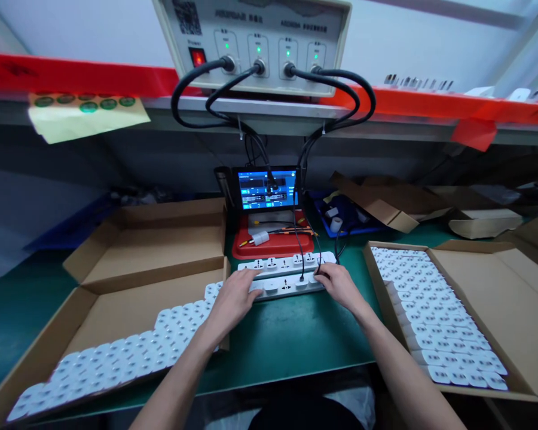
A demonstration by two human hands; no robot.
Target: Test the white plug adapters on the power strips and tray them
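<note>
Two white power strips lie side by side on the bench, the rear strip (284, 263) and the front strip (291, 288). White chargers sit in the front one, among them a charger (271, 287) left of the middle and another charger (301, 280) with a black cable plugged into it. My left hand (234, 298) is at the left end of the front strip, thumb and fingers around a white charger that it partly covers. At the right end, my right hand (338, 283) pinches a black cable (319, 263) close to a charger; its fingertips hide the plug.
Open cardboard boxes hold rows of white chargers, the left box (143, 292) and the right box (388, 298). Behind the strips are a red tray (244, 248) and a lit screen (251, 200). A tester (269, 77) with thick cables stands on the shelf above.
</note>
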